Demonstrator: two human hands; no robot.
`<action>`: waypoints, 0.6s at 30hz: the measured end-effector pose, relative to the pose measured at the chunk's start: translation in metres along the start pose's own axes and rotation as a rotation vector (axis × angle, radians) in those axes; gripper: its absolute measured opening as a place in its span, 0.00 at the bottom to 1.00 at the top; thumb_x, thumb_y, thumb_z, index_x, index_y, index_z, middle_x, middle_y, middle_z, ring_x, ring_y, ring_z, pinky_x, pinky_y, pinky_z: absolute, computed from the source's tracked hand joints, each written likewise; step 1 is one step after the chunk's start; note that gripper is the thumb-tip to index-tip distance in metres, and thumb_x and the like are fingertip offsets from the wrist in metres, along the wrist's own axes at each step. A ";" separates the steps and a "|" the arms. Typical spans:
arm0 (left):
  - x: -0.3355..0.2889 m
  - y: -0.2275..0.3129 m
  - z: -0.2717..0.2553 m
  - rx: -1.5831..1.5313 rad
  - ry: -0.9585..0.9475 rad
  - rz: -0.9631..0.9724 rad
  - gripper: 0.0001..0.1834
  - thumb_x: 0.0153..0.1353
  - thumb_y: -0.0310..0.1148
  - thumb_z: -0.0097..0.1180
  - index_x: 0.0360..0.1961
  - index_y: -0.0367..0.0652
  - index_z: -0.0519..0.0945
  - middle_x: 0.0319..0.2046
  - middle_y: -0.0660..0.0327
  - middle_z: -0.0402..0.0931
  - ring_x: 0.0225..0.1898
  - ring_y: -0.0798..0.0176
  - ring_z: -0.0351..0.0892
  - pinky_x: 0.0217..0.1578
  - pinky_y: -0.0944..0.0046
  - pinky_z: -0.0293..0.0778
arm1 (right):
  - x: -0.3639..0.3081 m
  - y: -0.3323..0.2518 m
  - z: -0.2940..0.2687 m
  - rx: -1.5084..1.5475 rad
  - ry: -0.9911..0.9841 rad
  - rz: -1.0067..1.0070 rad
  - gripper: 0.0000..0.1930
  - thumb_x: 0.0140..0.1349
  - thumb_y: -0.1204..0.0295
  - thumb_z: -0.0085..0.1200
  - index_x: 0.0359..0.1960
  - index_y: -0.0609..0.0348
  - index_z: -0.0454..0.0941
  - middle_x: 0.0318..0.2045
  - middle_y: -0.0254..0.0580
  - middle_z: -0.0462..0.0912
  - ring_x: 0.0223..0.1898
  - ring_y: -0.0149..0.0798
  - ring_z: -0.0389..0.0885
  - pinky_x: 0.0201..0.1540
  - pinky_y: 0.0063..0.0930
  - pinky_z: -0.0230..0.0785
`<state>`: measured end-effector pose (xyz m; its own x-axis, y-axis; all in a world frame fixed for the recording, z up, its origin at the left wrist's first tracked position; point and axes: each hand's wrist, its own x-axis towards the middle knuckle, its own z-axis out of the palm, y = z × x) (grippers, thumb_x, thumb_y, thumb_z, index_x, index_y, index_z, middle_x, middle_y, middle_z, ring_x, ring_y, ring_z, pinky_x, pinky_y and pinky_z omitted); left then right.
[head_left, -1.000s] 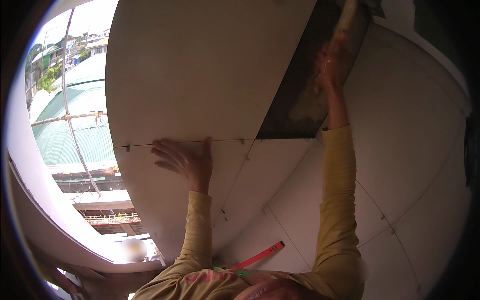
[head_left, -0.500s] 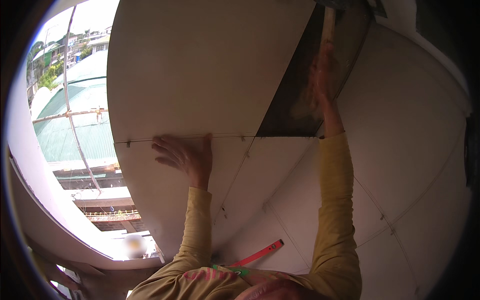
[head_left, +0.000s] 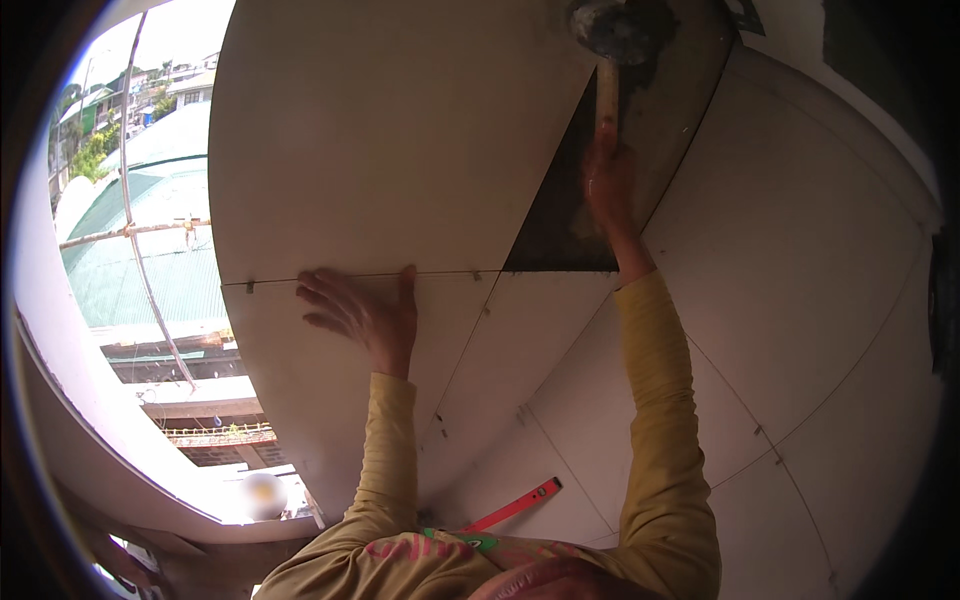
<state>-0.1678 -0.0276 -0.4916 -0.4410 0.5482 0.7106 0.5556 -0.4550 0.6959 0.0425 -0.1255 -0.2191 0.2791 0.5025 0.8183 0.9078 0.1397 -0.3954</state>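
Observation:
My left hand (head_left: 365, 315) lies spread on a pale floor tile (head_left: 290, 390), fingertips at the joint with the large tile (head_left: 400, 140) beyond it. Nothing is in that hand. My right hand (head_left: 612, 190) is wrapped round the wooden handle of a mallet (head_left: 606, 95). The mallet's dark round head is at the top, over the right edge of the large tile. Beneath my right hand runs a dark, untiled strip (head_left: 555, 225). Small clips (head_left: 250, 287) stick up from the joint on either side of my left hand.
A red spirit level (head_left: 515, 505) lies on the tiles close to my body. More tiles (head_left: 800, 250) with clips in their joints spread to the right. On the left a curved floor edge and low white ledge (head_left: 120, 450) border an opening, with poles and roofs outside.
My right hand and the mallet have shifted left and nearer, bringing the mallet head into view over the large tile's edge. My left hand has stayed almost in place.

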 end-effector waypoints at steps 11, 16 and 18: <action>0.001 -0.006 -0.003 0.032 0.001 -0.011 0.71 0.56 0.67 0.63 0.75 0.31 0.29 0.76 0.34 0.22 0.77 0.29 0.19 0.68 0.22 0.25 | 0.065 -0.069 -0.042 0.319 0.151 -0.107 0.37 0.69 0.31 0.35 0.24 0.55 0.66 0.17 0.29 0.67 0.15 0.28 0.64 0.18 0.25 0.55; -0.005 0.010 -0.003 -0.013 -0.044 -0.035 0.71 0.56 0.68 0.61 0.75 0.28 0.29 0.76 0.34 0.23 0.77 0.31 0.20 0.68 0.22 0.24 | 0.081 -0.045 -0.014 0.243 0.253 -0.158 0.38 0.63 0.25 0.37 0.24 0.52 0.66 0.16 0.25 0.63 0.13 0.25 0.61 0.16 0.24 0.54; 0.000 -0.001 -0.004 0.011 -0.045 -0.030 0.72 0.56 0.69 0.61 0.74 0.27 0.30 0.76 0.34 0.24 0.77 0.31 0.20 0.68 0.22 0.24 | 0.083 -0.069 -0.018 0.306 0.124 0.049 0.37 0.63 0.25 0.37 0.23 0.50 0.64 0.15 0.24 0.60 0.13 0.24 0.59 0.15 0.25 0.53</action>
<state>-0.1716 -0.0296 -0.4918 -0.4260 0.5925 0.6837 0.5502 -0.4302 0.7157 0.0087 -0.1092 -0.1162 0.3733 0.4097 0.8323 0.7612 0.3775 -0.5272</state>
